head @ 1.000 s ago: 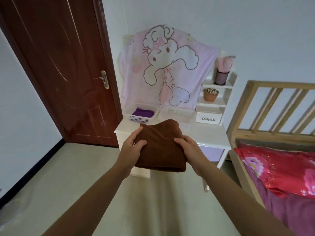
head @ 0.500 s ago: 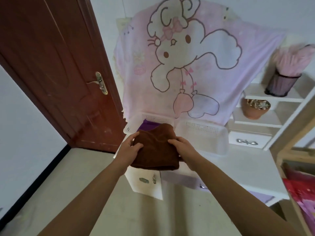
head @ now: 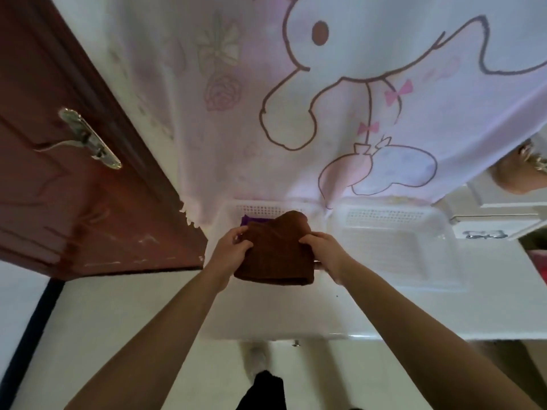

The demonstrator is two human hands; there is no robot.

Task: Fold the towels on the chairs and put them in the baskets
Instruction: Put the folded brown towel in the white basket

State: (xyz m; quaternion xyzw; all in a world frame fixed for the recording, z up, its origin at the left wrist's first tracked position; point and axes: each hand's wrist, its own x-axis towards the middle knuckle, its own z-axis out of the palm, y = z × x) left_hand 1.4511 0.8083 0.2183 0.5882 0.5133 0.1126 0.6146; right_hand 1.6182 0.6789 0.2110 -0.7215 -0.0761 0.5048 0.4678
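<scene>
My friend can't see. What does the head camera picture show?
A left hand and a right hand grip a folded brown towel above a white plastic basket holding something purple. A second white basket sits beside it.

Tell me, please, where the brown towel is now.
Head view, centre: the brown towel is held by the left hand and right hand over the left basket, which holds a purple towel.

A folded towel (head: 273,250) was held between the left hand (head: 229,253) and right hand (head: 327,253), over a basket (head: 257,208) in which another towel (head: 244,221) was laid beyond them. A second basket (head: 384,216) was set right of the right hand, both on the tabletop (head: 296,309). A door (head: 74,187) was seen left of the left hand.
</scene>
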